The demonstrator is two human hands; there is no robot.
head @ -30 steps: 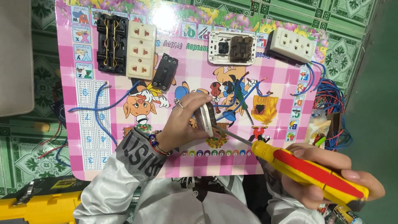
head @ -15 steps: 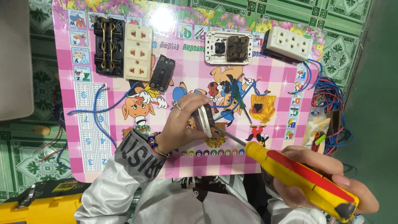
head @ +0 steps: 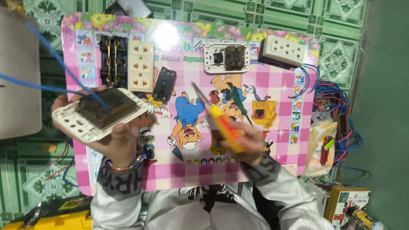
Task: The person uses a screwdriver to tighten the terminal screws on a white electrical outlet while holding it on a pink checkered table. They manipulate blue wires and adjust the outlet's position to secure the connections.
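My left hand (head: pixel 116 144) is at the left of the pink cartoon board (head: pixel 279 85), gripping a white socket plate (head: pixel 76 123) from below. The plate is tilted, its dark back faces up, and blue wires (head: pixel 64 64) run from it up and to the left. My right hand (head: pixel 250 144) is over the middle of the board, closed around a yellow and red screwdriver (head: pixel 222 122). Its metal tip points up and left and touches nothing. The two hands are apart.
On the board lie a black terminal block (head: pixel 113 59), a cream triple socket (head: pixel 140 66), a small black switch (head: pixel 165 84), a white switch frame (head: pixel 226 57), a white socket box (head: pixel 283 50) and a green screwdriver (head: pixel 239 104). Tangled wires (head: pixel 336 98) and a plastic bag (head: pixel 321 147) sit right; yellow case (head: pixel 55 219) bottom left.
My left hand has left the board's middle, where it held a small metal part, and now holds the wired socket plate at the left. My right hand brought the screwdriver up over the board.
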